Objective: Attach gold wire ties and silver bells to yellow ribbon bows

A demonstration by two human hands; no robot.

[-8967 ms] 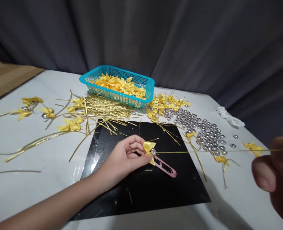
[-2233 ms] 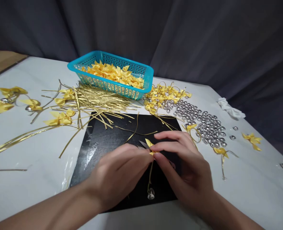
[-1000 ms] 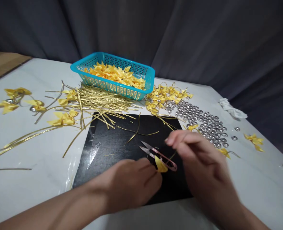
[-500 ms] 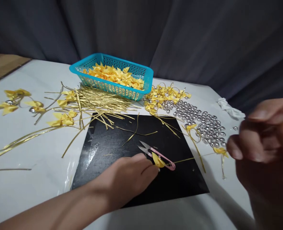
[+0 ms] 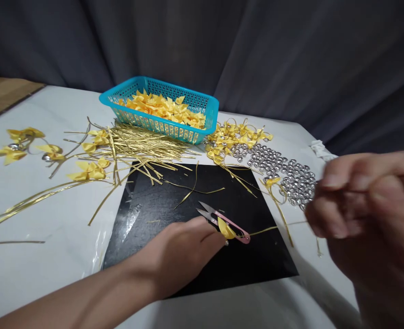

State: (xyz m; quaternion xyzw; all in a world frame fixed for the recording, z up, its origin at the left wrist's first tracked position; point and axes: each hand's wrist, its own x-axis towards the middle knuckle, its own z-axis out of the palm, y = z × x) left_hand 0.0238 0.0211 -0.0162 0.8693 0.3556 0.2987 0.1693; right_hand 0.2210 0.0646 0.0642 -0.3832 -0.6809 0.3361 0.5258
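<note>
My left hand (image 5: 191, 253) is closed over the black board, pinching a yellow ribbon petal (image 5: 226, 228) between thumb and fingers. A small silvery bit peeks out beneath the thumb tip. From the petal a gold cord (image 5: 263, 230) stretches right, over the board's edge, to my right hand (image 5: 362, 201). That hand is raised at the right, its fingers pinched together where the cord reaches it; the cord's end is hidden. Pink-handled thread snips (image 5: 231, 220) lie on the board just behind the petal, blades pointing away to the left.
A blue basket (image 5: 160, 121) of yellow ribbon pieces stands at the back. Gold cords (image 5: 143, 144) are heaped before it. Silver beads (image 5: 273, 160) and finished-looking ribbon flowers (image 5: 239, 135) spread to the right; more flowers (image 5: 90, 169) lie left. The black board (image 5: 239, 269) rests on the white table.
My right hand has shifted left and slightly down, now covering part of the beads and a yellow piece beside them. My left hand and its petal have barely moved.
</note>
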